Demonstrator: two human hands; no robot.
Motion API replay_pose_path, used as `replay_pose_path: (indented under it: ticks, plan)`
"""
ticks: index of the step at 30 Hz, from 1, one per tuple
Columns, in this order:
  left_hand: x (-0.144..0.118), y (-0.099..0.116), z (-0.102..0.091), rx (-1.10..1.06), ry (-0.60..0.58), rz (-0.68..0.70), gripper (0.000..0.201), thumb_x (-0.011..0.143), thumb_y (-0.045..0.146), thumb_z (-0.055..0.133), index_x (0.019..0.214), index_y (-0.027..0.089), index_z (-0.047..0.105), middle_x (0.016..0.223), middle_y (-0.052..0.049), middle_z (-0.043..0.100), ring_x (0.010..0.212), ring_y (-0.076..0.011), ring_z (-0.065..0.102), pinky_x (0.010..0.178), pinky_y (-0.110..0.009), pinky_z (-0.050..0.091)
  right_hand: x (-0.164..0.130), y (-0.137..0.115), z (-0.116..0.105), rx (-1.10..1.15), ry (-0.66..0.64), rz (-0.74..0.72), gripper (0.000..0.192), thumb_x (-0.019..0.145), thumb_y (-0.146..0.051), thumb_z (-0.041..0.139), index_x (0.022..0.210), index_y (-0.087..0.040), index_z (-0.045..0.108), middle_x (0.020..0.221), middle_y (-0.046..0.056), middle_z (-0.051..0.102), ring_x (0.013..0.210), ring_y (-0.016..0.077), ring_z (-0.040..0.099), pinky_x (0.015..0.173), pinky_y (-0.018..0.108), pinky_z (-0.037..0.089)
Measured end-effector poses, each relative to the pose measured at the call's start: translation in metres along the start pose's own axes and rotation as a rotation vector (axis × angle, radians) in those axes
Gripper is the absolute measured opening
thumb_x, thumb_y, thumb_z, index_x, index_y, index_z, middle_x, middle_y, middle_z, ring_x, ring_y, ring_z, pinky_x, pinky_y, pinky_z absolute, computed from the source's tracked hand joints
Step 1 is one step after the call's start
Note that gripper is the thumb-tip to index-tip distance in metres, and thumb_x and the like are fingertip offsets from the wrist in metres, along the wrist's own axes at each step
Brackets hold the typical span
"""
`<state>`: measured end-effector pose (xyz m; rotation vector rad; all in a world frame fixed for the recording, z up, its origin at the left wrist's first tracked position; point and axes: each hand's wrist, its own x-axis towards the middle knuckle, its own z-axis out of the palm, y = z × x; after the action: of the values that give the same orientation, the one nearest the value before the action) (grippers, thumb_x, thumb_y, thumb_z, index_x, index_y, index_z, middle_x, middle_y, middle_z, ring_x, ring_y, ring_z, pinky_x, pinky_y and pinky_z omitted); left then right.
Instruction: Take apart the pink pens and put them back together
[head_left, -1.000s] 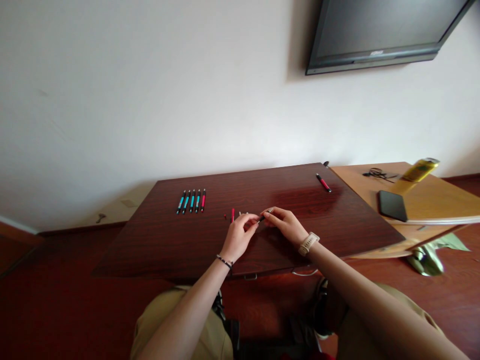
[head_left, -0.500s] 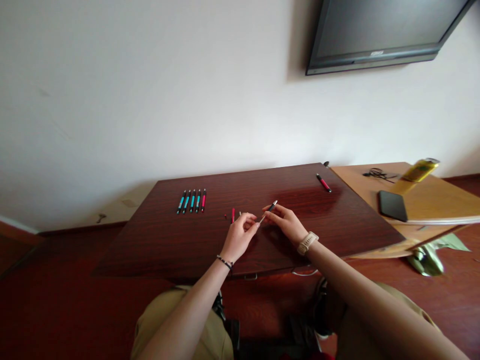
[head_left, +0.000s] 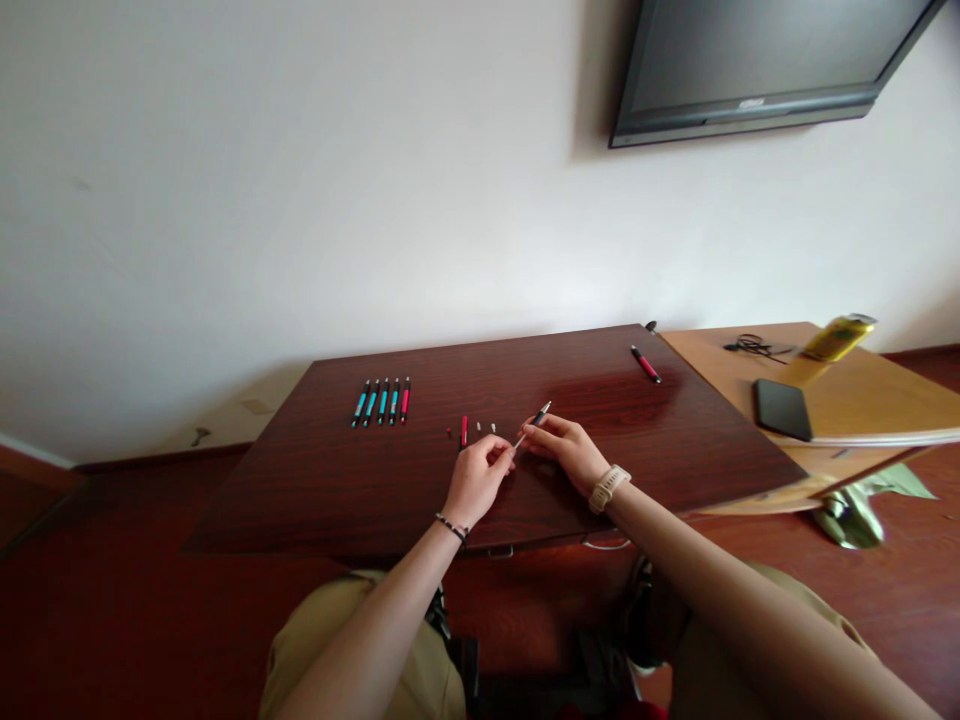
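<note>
My left hand (head_left: 478, 480) pinches the rear end of a thin pale pen refill (head_left: 519, 441) between thumb and fingertips. In my right hand (head_left: 571, 448) is the dark front section of a pen (head_left: 541, 413), its silver tip pointing up and away to the right. The refill runs into the back of that section. Just beyond my left hand lies a red pen barrel (head_left: 464, 428), partly covered by the fingers. Beside it are two small whitish pieces, one (head_left: 478, 427) nearer the barrel and one (head_left: 493, 427) further right, and a tiny red piece (head_left: 448, 432).
Several blue pens (head_left: 383, 402) and one pink pen (head_left: 406, 400) lie in a row on the dark table (head_left: 315, 480). Another pink pen (head_left: 646, 365) rests far right. The side desk holds a phone (head_left: 782, 408), a cable (head_left: 757, 347) and a yellow can (head_left: 838, 338).
Both hands have shifted slightly, and the gap between them has narrowed. The two small whitish pieces show more plainly beyond my left hand now. The pens in the row have not moved.
</note>
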<state>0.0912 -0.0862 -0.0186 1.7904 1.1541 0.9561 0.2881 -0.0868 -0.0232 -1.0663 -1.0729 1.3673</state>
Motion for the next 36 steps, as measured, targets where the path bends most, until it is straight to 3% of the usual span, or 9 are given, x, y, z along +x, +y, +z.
replay_pose_path:
  ticks: [10, 15, 18, 21, 25, 32, 36]
  plan:
    - [0.001, 0.005, 0.005, 0.05, -0.049, 0.019, 0.02, 0.098, 0.036, 0.061, 0.092, 0.02, 0.071, 0.081, -0.002, 0.075, 0.073, -0.0171, 0.069, 0.071, -0.026, 0.051, 0.01, 0.0, -0.009, -0.124, 0.067, -0.121, 0.049, 0.082, -0.052, 0.08, 0.116, -0.02, 0.067, 0.091, 0.005, 0.077, 0.084, 0.0222, 0.074, 0.079, 0.035, 0.059]
    - [-0.004, 0.008, 0.007, 0.122, -0.062, 0.059, 0.018, 0.098, 0.036, 0.063, 0.09, 0.022, 0.071, 0.081, -0.001, 0.076, 0.076, -0.0176, 0.071, 0.075, -0.026, 0.052, 0.015, -0.001, -0.015, -0.202, 0.082, -0.16, 0.043, 0.082, -0.051, 0.079, 0.109, -0.024, 0.058, 0.086, 0.002, 0.076, 0.078, 0.0212, 0.074, 0.075, 0.034, 0.06]
    - [-0.006, 0.008, 0.007, 0.165, -0.067, 0.075, 0.013, 0.096, 0.032, 0.066, 0.089, 0.022, 0.071, 0.083, -0.001, 0.076, 0.077, -0.0174, 0.071, 0.076, -0.026, 0.052, 0.019, -0.004, -0.028, -0.376, 0.056, -0.171, 0.039, 0.087, -0.048, 0.074, 0.115, -0.023, 0.062, 0.081, 0.001, 0.075, 0.074, 0.02, 0.072, 0.073, 0.032, 0.058]
    - [-0.007, 0.008, 0.008, 0.213, -0.07, 0.097, 0.011, 0.096, 0.03, 0.066, 0.09, 0.023, 0.071, 0.086, -0.002, 0.077, 0.078, -0.0175, 0.072, 0.076, -0.026, 0.053, 0.024, -0.005, -0.043, -0.733, 0.092, -0.218, 0.032, 0.091, -0.04, 0.07, 0.118, -0.023, 0.068, 0.079, 0.0, 0.074, 0.07, 0.0188, 0.069, 0.072, 0.031, 0.053]
    - [-0.008, 0.01, 0.009, 0.26, -0.076, 0.126, 0.01, 0.096, 0.028, 0.064, 0.091, 0.023, 0.071, 0.087, -0.002, 0.077, 0.077, -0.0178, 0.072, 0.076, -0.027, 0.053, 0.031, 0.0, -0.055, -1.103, 0.165, -0.317, 0.025, 0.095, -0.03, 0.065, 0.118, -0.023, 0.072, 0.09, 0.003, 0.073, 0.081, 0.0198, 0.067, 0.074, 0.029, 0.048]
    - [-0.009, 0.011, 0.009, 0.299, -0.087, 0.15, 0.011, 0.097, 0.027, 0.063, 0.09, 0.022, 0.07, 0.085, -0.002, 0.077, 0.076, -0.0175, 0.072, 0.076, -0.027, 0.054, 0.039, 0.007, -0.055, -1.239, 0.199, -0.269, 0.025, 0.097, -0.028, 0.064, 0.118, -0.021, 0.074, 0.106, 0.008, 0.069, 0.091, 0.0219, 0.067, 0.078, 0.03, 0.049]
    - [-0.009, 0.011, 0.009, 0.302, -0.084, 0.161, 0.011, 0.097, 0.026, 0.063, 0.09, 0.023, 0.07, 0.085, -0.001, 0.076, 0.076, -0.0172, 0.071, 0.076, -0.027, 0.054, 0.043, 0.007, -0.054, -1.214, 0.235, -0.275, 0.037, 0.093, -0.021, 0.066, 0.13, -0.021, 0.068, 0.111, 0.01, 0.069, 0.095, 0.0232, 0.067, 0.084, 0.032, 0.052]
